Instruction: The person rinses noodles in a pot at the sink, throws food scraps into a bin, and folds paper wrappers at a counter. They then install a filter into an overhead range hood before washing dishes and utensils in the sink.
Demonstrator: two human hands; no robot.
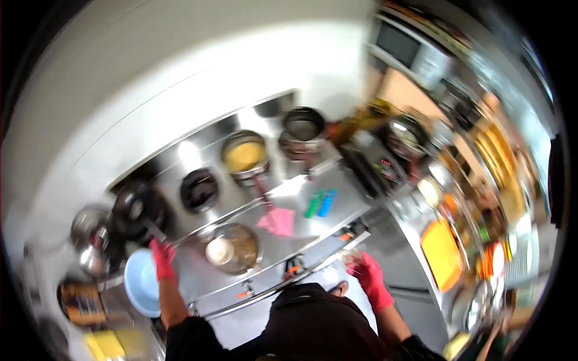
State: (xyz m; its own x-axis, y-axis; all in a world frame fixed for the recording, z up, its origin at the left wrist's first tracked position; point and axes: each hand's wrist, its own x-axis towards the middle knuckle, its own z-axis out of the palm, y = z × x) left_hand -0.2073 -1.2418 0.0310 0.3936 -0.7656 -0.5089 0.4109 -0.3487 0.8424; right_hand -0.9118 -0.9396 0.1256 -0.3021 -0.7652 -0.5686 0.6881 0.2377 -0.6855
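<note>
One pan, beyond the basin, seems gripped by its handle in the left hand; what's held by the right hand, right of the basin, can't be told. Pan-handling, apparently: steadiness is needed.

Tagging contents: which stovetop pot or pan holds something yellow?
The middle pot, its handle running toward the pink cloth. Its yellow contents set it apart: the rear pot to its right and the black pan by the blue bowl look mostly dark.
</note>
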